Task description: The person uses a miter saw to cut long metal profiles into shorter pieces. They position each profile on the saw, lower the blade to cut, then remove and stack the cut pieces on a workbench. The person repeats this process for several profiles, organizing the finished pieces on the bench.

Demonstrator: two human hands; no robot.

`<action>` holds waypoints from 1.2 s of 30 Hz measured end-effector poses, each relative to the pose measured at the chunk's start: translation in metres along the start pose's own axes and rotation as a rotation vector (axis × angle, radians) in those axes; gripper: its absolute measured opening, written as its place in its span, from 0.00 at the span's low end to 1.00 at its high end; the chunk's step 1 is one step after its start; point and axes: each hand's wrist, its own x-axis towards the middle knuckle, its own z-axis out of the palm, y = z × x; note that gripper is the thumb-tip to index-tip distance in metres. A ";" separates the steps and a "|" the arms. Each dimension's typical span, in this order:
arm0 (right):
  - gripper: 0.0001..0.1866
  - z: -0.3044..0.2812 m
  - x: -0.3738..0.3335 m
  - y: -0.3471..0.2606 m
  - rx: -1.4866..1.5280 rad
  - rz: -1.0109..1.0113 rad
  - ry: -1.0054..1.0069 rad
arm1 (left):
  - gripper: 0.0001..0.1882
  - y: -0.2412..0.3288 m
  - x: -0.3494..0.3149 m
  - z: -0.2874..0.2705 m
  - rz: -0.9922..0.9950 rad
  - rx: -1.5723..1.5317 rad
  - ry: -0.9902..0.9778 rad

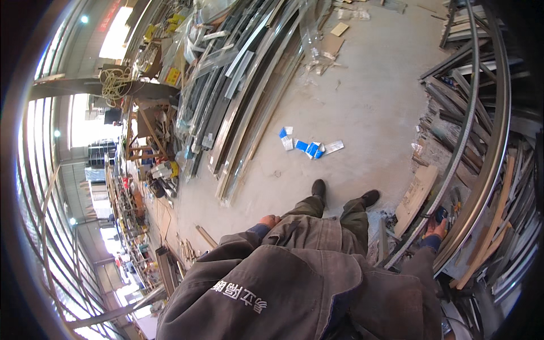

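My left hand (269, 220) hangs beside the hem of my brown jacket. Its fingers look curled in, and no object shows in them. On the right, my right hand (435, 229) reaches out at the edge of a rack of long metal profiles. Its fingers are closed around a small dark tool with a blue part (441, 214); the exact kind is too small to make out. Close by this hand run a grey metal profile (468, 113) and a brownish one (501, 122), both bent by the lens.
Long profiles (238, 107), partly in plastic film, lie at the upper left. Blue and white scraps (311, 148) are on the concrete floor (362, 107) ahead of my shoes. Offcuts and a cardboard piece (416, 198) crowd the right side. A cluttered bench (127, 209) stands far left.
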 end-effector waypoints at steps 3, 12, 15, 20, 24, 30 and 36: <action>0.30 -0.007 -0.021 0.006 -0.209 -0.132 0.110 | 0.23 -0.055 0.022 0.032 -0.034 -0.006 0.011; 0.17 -0.010 -0.113 0.037 -0.350 -0.479 0.014 | 0.26 -0.138 0.070 0.006 -0.169 -0.347 0.082; 0.11 0.002 -0.154 0.087 -0.433 -0.268 -0.168 | 0.24 -0.189 0.098 -0.014 -0.065 -0.386 0.111; 0.10 0.044 -0.209 0.278 -0.805 0.204 -0.168 | 0.25 -0.257 0.101 -0.063 -0.118 -0.558 0.116; 0.16 0.127 -0.250 0.393 -1.959 -0.514 -0.899 | 0.26 -0.304 0.112 -0.050 -0.118 -0.736 0.050; 0.22 0.325 -0.401 0.468 -1.774 -0.082 -0.703 | 0.25 -0.333 0.124 -0.057 -0.296 -0.905 0.009; 0.23 0.453 -0.415 0.575 -1.895 0.089 -0.819 | 0.23 -0.379 0.143 -0.098 -0.425 -1.076 -0.001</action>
